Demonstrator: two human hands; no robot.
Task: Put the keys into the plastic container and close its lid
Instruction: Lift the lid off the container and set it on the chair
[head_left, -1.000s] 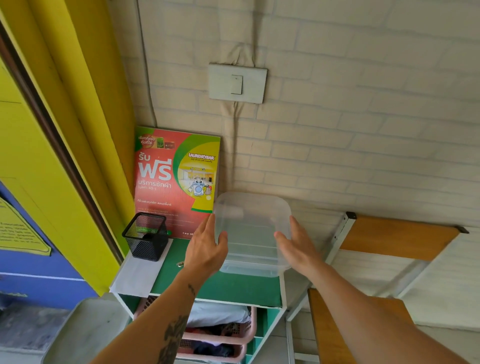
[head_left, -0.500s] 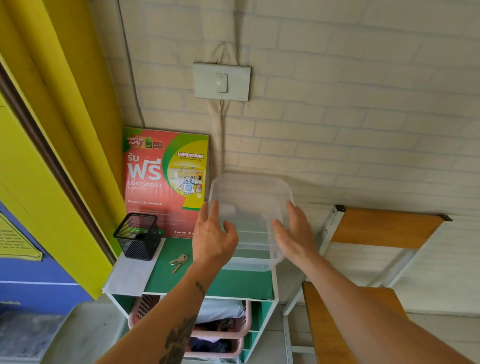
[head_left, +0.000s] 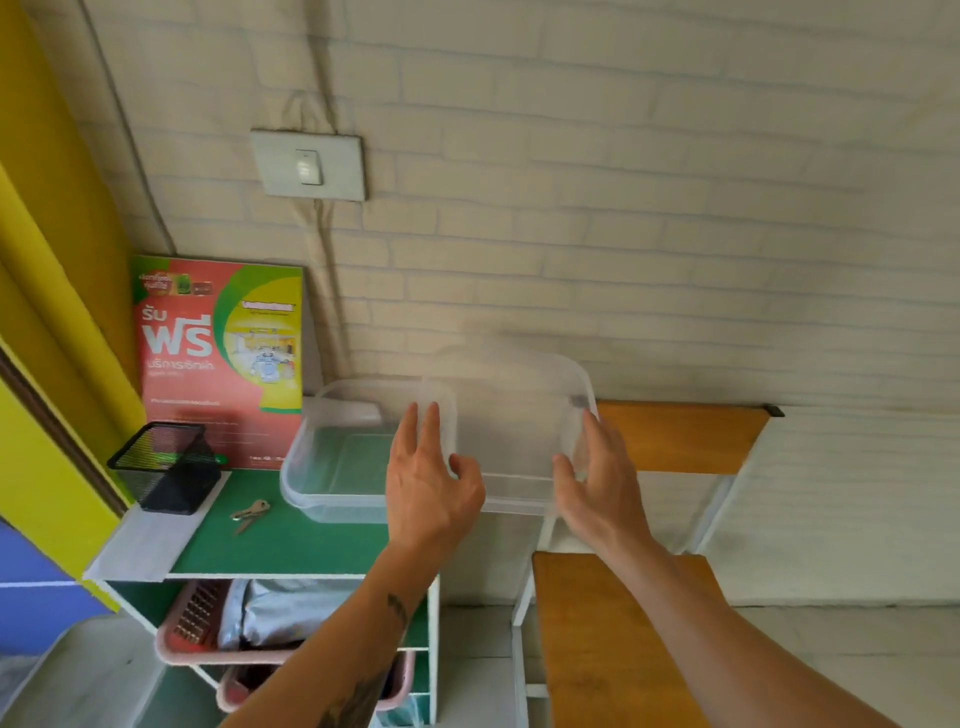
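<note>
A clear plastic container (head_left: 332, 462) stands uncovered on the green shelf top (head_left: 291, 545), its right part behind my left hand. The clear lid (head_left: 514, 436) is off it, held in the air just to its right between both hands. My left hand (head_left: 431, 483) grips the lid's left edge and my right hand (head_left: 597, 478) grips its right edge. The keys (head_left: 249, 514) lie on the green top, left of the container, untouched.
A black mesh pen holder (head_left: 166, 467) stands at the shelf's left, a red and green poster (head_left: 223, 353) leans on the brick wall behind. A wooden chair (head_left: 623, 623) stands to the right. Pink baskets (head_left: 208, 634) fill the shelf below.
Both hands have lifted the lid off the container and carried it to the right. The container now stands open on the shelf. The camera view shifted, bringing the keys into sight.
</note>
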